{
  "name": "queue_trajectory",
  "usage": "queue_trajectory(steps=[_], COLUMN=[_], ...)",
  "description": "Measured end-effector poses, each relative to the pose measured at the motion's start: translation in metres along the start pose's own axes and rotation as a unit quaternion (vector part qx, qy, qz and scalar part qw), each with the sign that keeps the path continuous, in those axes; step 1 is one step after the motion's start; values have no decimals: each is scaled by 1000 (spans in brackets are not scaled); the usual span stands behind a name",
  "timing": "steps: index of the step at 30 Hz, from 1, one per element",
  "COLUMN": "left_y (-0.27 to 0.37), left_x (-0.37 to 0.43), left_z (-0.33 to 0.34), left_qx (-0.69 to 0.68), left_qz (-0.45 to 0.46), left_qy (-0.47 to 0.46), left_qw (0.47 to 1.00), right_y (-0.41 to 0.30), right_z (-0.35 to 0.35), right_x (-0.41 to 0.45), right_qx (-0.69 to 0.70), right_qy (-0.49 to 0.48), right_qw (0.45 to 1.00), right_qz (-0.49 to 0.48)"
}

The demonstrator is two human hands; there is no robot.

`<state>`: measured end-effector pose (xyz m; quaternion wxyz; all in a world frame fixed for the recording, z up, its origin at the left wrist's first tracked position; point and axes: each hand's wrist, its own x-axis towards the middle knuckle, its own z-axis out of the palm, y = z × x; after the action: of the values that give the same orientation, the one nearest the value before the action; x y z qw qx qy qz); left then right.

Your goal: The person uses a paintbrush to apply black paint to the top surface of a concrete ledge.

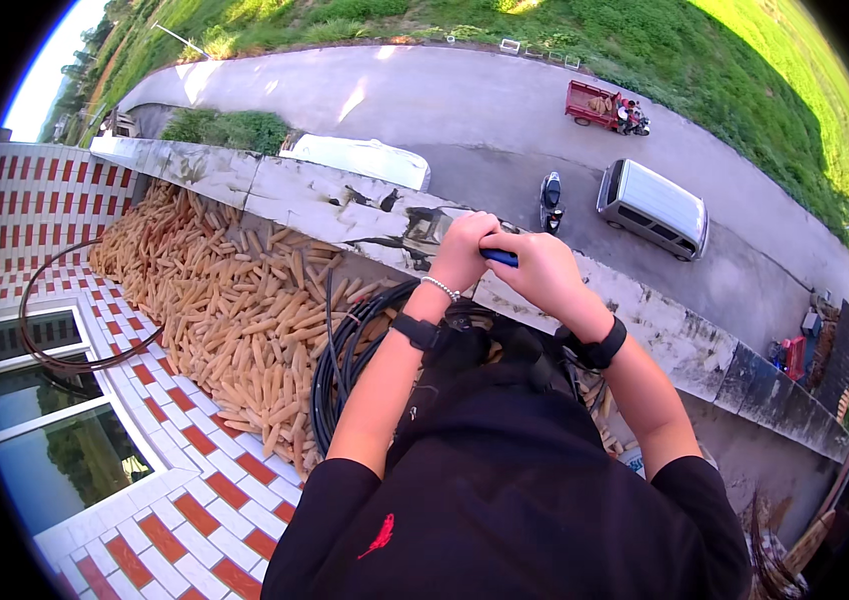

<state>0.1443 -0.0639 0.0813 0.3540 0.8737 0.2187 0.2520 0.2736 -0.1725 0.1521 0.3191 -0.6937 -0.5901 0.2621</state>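
Observation:
My left hand [463,251] and my right hand [549,271] meet in front of me above the weathered concrete parapet [319,199]. A short blue object [499,257], perhaps a tool handle, shows in the grip of my right hand; the rest of it is hidden. My left hand is curled against the right fingertips, and its palm side is out of sight, so I cannot tell what it holds. A beaded bracelet [441,288] and a dark band [415,330] circle my left wrist. Another dark band [610,343] is on my right wrist.
Dried corn cobs [244,315] cover much of the floor beside a coil of black hose [334,360]. A tiled wall with a window [42,382] stands left. Below the parapet, a road [454,97] carries a silver van [653,206], a scooter [550,202] and a red cargo tricycle [593,105].

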Motion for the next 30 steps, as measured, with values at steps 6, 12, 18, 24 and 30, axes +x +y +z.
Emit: queue_trajectory(steps=[6,12,18,24,30], left_y=[-35,-16,48,78,74], left_x=[-12,-12,-19,-13,-12], left_z=[-64,-7,66,79,-14], left_qx=[89,-72,-212,-260,-157], left_qz=[-27,-113,-80,-6,-6], left_qy=[47,52,-34,-141,-18], left_qw=[995,990,973,955,987], right_y=[-30,-22,-23,-27,-55], right_z=[74,23,-39,-58,-35], right_x=[56,33,-48,-80,-30], right_qx=[-42,-90,-175,-195,11], right_qy=[29,-38,-48,-44,-38], right_qw=[998,994,973,954,993], right_qz=[-28,50,142,223,115])
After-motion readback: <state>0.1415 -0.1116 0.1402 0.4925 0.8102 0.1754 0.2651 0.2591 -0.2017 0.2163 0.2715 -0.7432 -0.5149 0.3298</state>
